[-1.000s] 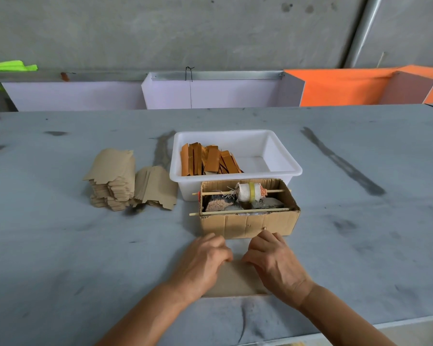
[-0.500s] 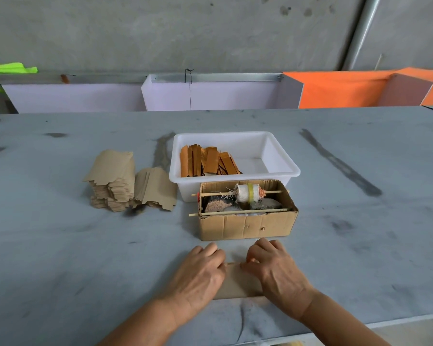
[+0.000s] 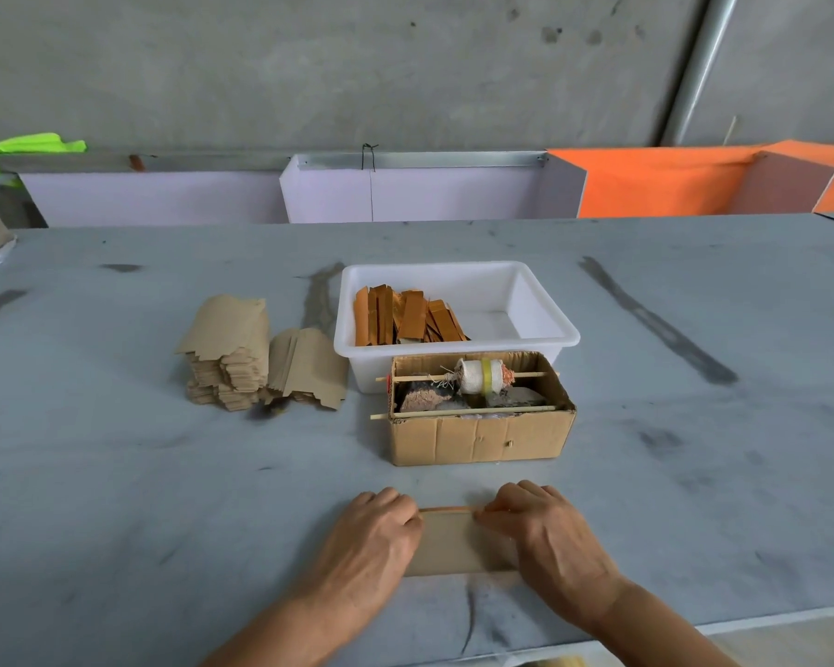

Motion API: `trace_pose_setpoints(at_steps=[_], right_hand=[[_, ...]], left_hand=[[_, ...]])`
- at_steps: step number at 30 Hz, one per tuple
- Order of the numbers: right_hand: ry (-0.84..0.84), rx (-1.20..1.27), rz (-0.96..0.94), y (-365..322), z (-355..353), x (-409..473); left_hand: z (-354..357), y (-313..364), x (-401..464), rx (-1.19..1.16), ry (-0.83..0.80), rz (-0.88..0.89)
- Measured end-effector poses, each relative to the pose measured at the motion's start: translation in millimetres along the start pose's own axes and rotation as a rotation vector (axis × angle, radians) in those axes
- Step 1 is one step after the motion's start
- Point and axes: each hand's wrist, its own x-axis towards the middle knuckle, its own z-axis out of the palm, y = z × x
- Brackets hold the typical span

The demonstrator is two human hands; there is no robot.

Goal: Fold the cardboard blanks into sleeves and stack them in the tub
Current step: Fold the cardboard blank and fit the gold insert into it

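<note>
At the near edge of the counter (image 3: 116, 498), one blank (image 3: 458, 546) lies flat between the two hands. The left hand (image 3: 371, 546) covers its left end and the right hand (image 3: 550, 536) its right end, both with fingers curled down over the far edge, where a thin orange lip shows; they look to be pinching that edge and pressing a fold over. Whether the thumbs are under the card I cannot tell.

The blank looks like thin, light card: stiff enough to keep a crease, yet easy to dent or bend off-line. It would probably slide on the smooth counter, so it wants holding down at both ends while the fold is run along its length. The best hold seems to be at the two short ends, close to the fold line, as the hands have it.

Counting: one blank in hand; two piles of unfolded blanks (image 3: 261, 358) left of the tub, one tall and one leaning against it, too many sheets to number. One white tub (image 3: 540, 300) stands beyond, with orange-faced sleeves (image 3: 405, 317) crowded in its left half, roughly ten, the exact number unclear. One open carton (image 3: 477, 440) sits just before the tub, with two sticks laid across it and one spool (image 3: 480, 376) on the farther stick.
</note>
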Motion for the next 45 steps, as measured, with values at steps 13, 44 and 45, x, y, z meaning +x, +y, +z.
trace_pose_setpoints(at_steps=[13,44,45], right_hand=[[-0.230,-0.104,0.106,-20,0,14],[0.119,1.371,0.872,-4,-80,47],[0.115,1.365,0.866,-3,-80,48]], left_hand=[[15,1,-2,-0.265,-0.020,-0.142],[-53,-15,58,-1.707,0.143,-0.959],[-53,-17,59,-1.746,0.138,-0.972]])
